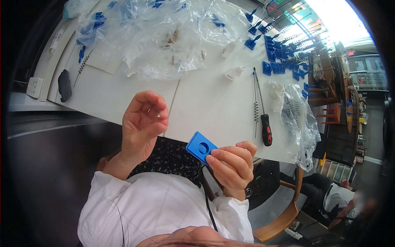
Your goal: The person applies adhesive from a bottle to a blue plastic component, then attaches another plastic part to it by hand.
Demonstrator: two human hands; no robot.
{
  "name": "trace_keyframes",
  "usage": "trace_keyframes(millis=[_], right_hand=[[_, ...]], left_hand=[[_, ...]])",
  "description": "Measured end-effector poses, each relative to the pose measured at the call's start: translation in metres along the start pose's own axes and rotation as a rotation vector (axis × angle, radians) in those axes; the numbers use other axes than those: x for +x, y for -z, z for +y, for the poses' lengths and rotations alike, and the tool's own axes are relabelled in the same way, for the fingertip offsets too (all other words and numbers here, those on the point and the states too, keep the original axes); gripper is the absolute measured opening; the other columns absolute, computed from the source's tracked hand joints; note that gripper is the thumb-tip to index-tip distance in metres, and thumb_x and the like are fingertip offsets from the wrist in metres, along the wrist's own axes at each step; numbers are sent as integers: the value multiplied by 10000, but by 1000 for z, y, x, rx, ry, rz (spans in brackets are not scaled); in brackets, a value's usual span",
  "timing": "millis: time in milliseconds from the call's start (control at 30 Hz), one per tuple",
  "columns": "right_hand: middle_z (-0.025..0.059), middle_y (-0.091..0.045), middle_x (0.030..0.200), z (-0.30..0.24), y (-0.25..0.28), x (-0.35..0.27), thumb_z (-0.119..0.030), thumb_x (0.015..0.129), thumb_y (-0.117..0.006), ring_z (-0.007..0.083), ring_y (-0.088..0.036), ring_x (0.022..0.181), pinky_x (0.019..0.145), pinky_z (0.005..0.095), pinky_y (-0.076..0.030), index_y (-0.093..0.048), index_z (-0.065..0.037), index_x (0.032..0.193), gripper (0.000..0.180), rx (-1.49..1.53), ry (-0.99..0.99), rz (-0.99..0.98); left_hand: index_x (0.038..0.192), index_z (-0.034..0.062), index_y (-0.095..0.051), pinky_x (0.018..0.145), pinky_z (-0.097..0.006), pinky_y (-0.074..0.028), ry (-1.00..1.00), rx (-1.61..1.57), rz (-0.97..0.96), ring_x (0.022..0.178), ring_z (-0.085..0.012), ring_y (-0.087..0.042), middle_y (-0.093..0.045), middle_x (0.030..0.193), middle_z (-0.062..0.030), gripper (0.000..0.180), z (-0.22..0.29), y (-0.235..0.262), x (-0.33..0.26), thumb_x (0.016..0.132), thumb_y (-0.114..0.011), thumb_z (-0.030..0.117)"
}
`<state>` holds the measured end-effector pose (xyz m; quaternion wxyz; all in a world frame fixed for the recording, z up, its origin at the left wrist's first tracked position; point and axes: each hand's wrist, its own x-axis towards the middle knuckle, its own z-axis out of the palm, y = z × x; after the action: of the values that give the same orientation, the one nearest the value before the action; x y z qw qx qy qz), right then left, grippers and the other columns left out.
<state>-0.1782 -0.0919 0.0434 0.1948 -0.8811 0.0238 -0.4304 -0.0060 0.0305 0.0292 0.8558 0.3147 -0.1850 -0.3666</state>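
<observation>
My right hand (233, 166) pinches a blue square plastic base (198, 142) by its corner, between thumb and fingers. A round recess sits in the middle of the base, which is tilted above the table's near edge. My left hand (144, 119) is raised to the left of it, apart from the base. Its fingers curl in toward the thumb, and whatever may be between them is hidden. Beyond my right hand, a screwdriver (266, 125) with a black and red handle lies beside a thin rod with a black coiled spring (256, 112).
Clear plastic bags (156, 45) with blue parts cover the table's far side. A small white bottle (233, 73) stands mid-table. Many blue bases with springs (279, 53) fill the far right, near another bag (302, 123). A black object (64, 85) lies left. Another person (339, 199) is at lower right.
</observation>
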Motion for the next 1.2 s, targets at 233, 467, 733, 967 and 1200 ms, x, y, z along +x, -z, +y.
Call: trace_keyframes(millis=[233,467,733,967,1200], right_hand=[[-56,-643,935,-6,8,4,-110,652,-752,90,-567,804,726,295,-345,-695,-174,896,259,-30,6,-34],[-71,-657,884,-7,2,4,-155,659,-758,78,-558,776,716,291,-323,-695,-186,860,213,130,-28,3],[-30,-663,801,-2,-6,1,-183,667,-756,93,-552,720,664,279,-303,-692,-139,831,182,301,-103,65],[0,-663,793,4,-11,-2,-168,659,-746,114,-530,688,665,282,-309,-687,-97,827,191,417,-135,82],[-18,-669,815,8,-8,-2,-151,679,-723,108,-527,709,695,293,-312,-702,-118,816,143,466,-96,37]], left_hand=[[1066,71,-567,901,-418,-418,-285,524,-402,911,-188,-567,-638,935,-71,475,8,19,1,683,-781,250],[885,240,-703,1087,-532,-102,-706,1086,-640,990,-176,-564,-663,926,120,190,15,-6,12,700,-711,282],[840,218,-721,1084,-504,-128,-602,1081,-667,871,-142,-577,-653,779,113,175,14,-13,11,667,-735,239],[833,204,-721,1066,-477,-161,-544,1064,-664,832,-120,-584,-645,746,99,156,12,-12,10,678,-736,206],[823,204,-719,1065,-475,-162,-594,1125,-675,804,-93,-581,-645,752,115,142,18,-15,6,681,-725,195]])
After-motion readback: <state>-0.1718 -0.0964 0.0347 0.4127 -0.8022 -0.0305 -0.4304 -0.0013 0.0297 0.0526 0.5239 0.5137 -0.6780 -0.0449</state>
